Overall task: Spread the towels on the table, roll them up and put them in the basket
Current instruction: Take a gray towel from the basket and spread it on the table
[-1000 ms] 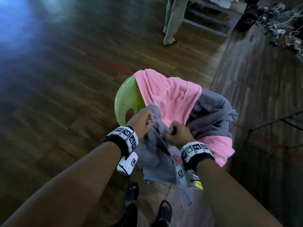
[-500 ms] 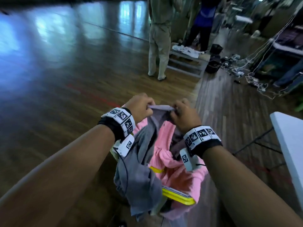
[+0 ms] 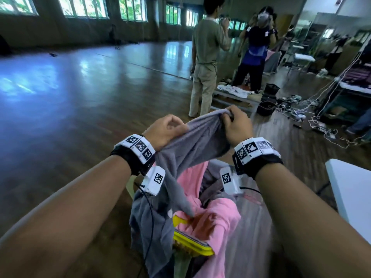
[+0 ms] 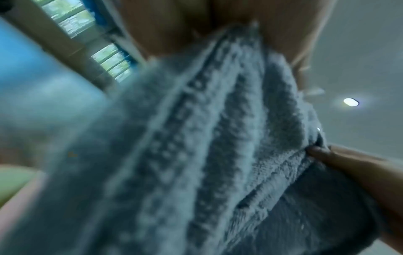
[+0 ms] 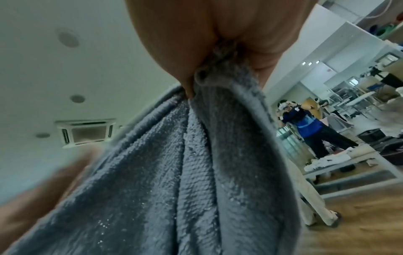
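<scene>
From the head view, the grey towel (image 3: 192, 141) has come up out of the pile since a second ago, when both hands were down among the cloth on the green chair. It now hangs stretched between them, so I judge the pick-up done and the carry to the counter (image 3: 353, 189) next. The left hand (image 3: 164, 129) clenches one end and the right hand (image 3: 236, 125) pinches the other. The pink towel (image 3: 208, 217) lies below, and the grey towel's tail trails down onto it.

In the left wrist view, the towel (image 4: 207, 146) fills the picture, bunched under the gripping fingers (image 4: 174, 31).

In the right wrist view, the fingers (image 5: 207, 34) squeeze a gathered edge of the towel (image 5: 196, 163), which drops straight down.
</scene>
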